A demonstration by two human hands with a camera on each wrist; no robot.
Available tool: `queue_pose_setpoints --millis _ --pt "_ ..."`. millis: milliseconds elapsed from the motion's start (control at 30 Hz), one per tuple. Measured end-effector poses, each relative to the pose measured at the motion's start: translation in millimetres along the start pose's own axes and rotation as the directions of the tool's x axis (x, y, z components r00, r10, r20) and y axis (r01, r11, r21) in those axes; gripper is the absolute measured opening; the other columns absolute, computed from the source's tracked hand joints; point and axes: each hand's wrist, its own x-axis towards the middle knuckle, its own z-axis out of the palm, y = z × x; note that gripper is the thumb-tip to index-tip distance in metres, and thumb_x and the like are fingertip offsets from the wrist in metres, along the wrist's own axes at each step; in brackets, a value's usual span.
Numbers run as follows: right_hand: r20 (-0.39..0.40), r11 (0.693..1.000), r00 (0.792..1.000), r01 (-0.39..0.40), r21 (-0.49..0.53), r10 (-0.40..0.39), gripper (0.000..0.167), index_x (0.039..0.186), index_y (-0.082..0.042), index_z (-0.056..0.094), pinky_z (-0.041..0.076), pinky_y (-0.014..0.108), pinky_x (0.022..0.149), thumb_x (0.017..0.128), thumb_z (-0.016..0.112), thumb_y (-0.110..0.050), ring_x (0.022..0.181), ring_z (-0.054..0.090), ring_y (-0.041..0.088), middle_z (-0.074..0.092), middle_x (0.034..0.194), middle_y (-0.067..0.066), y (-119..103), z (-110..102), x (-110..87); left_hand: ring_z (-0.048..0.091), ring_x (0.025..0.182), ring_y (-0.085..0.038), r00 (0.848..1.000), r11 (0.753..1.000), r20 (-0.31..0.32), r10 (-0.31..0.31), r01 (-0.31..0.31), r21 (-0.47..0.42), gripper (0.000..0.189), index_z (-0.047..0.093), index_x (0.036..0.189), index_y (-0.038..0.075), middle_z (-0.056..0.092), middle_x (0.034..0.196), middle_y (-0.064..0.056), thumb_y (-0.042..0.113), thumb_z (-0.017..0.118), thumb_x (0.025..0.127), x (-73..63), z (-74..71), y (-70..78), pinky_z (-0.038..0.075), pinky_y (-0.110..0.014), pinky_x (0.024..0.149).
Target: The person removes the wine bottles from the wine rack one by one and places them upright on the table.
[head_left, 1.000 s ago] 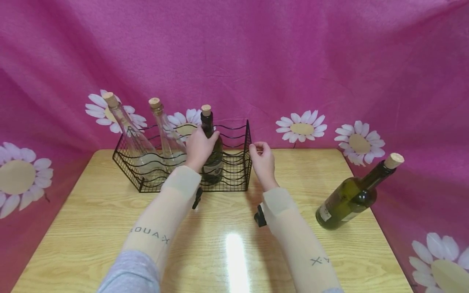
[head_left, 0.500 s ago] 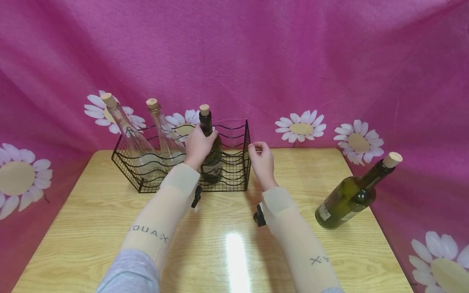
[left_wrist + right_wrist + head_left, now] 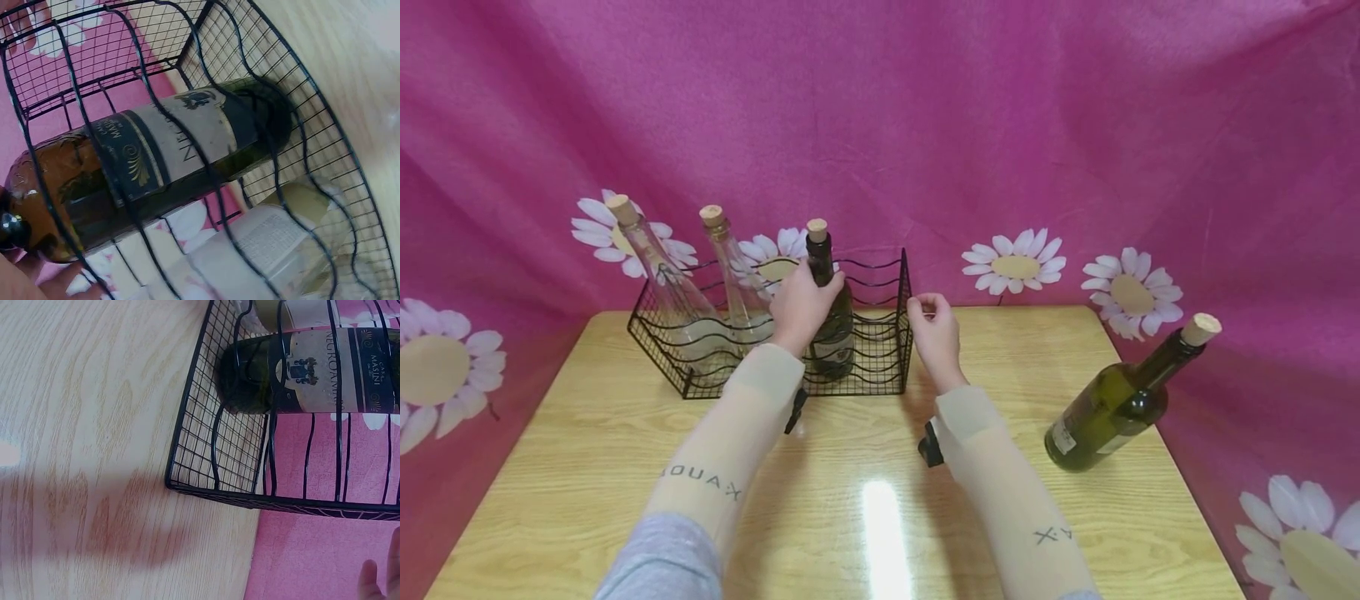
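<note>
My left hand (image 3: pixel 802 308) grips a dark green corked wine bottle (image 3: pixel 833 337) around its neck and shoulder. The bottle stands in a black wire rack (image 3: pixel 880 379), its label (image 3: pixel 187 134) showing through the wavy bars in the left wrist view. At the rack's right end, my right hand (image 3: pixel 936 333) pinches the edge of the mesh side panel; some of its fingers (image 3: pixel 369 581) show just outside that panel in the right wrist view. Left of the dark bottle, two clear corked bottles lean in the rack, one at the far left (image 3: pixel 673 296) and one nearer (image 3: pixel 741 292).
Another green wine bottle (image 3: pixel 1108 412), corked, stands on the right side of the wooden table (image 3: pixel 835 517). A pink cloth (image 3: pixel 880 125) printed with white daisies hangs behind the table and along its sides.
My left hand has shifted slightly left at the dark bottle's neck, and the bottle has barely moved with it. My right hand stays at the rack's side panel.
</note>
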Motion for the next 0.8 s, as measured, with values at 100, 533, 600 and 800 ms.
queue_pose_setpoints --millis 100,533,600,800 --pt "-0.001 1.0 1.0 0.0 -0.004 0.0 0.027 0.1 -0.004 0.056 0.042 0.031 0.073 0.088 0.051 -0.028 0.083 0.052 0.019 0.056 0.093 0.008 0.6 0.1 -0.1 0.06 0.085 -0.031 0.999 0.999 -0.026 0.034 -0.035 -0.038 0.046 0.052 0.111 0.006 0.063 0.097 -0.013 0.045 0.052 0.085 -0.5 2.8 -1.6 0.046 -0.046 0.067" --pt "0.001 1.0 1.0 0.003 -0.006 -0.003 0.028 0.1 -0.004 0.056 0.042 0.03 0.073 0.088 0.051 -0.027 0.083 0.051 0.019 0.055 0.092 0.008 2.0 -0.4 0.6 0.059 0.088 -0.03 0.999 0.995 -0.008 0.049 -0.05 -0.082 0.047 0.051 0.114 0.001 0.062 0.099 -0.015 0.04 0.053 0.087 1.0 2.5 2.9 0.044 -0.042 0.077" --pt "0.003 1.0 1.0 0.001 -0.005 -0.001 0.027 0.1 -0.004 0.056 0.042 0.03 0.072 0.088 0.051 -0.028 0.083 0.051 0.019 0.055 0.092 0.007 1.6 -0.5 0.3 0.058 0.088 -0.03 0.999 0.995 -0.004 0.05 -0.05 -0.086 0.048 0.051 0.114 0.001 0.061 0.099 -0.015 0.04 0.053 0.087 1.2 2.2 2.9 0.044 -0.042 0.077" --pt "-0.001 1.0 1.0 0.008 -0.008 -0.008 0.027 0.1 -0.004 0.056 0.042 0.03 0.072 0.088 0.051 -0.028 0.083 0.052 0.019 0.056 0.091 0.007 1.0 -0.9 0.2 0.058 0.089 -0.03 0.999 0.994 -0.001 0.053 -0.053 -0.094 0.047 0.051 0.114 0.001 0.061 0.1 -0.016 0.04 0.053 0.087 2.5 2.2 2.6 0.044 -0.042 0.078"
